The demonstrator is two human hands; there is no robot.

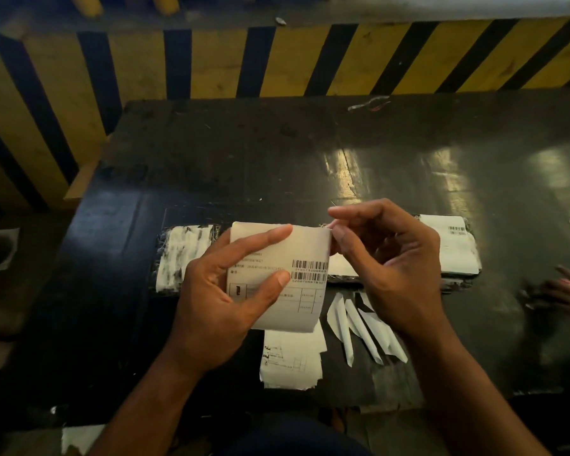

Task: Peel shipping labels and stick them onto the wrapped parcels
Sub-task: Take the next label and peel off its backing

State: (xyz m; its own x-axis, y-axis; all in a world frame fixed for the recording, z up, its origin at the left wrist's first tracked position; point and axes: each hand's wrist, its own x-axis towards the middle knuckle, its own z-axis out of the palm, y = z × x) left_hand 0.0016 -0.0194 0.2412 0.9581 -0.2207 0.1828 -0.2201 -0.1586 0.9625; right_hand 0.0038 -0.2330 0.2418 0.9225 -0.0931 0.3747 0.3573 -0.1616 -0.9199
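Note:
A white shipping label (305,255) with two barcodes is held upright above the table by my left hand (221,304), thumb on its face and fingers across the top. My right hand (389,268) pinches the label's upper right corner between thumb and forefinger. Behind my hands lies a dark wrapped parcel (185,258) with white smeared patches at its left end. A second parcel (454,251) at the right carries a stuck white label with a barcode. More labels (292,357) lie on the table beneath the held one.
Several white peeled backing strips (366,327) lie on the dark table (277,159) under my right wrist. Another person's hand (563,287) reaches in at the right edge. A yellow-and-black striped barrier (211,64) stands behind the table. A small clip-like object (369,104) lies far back.

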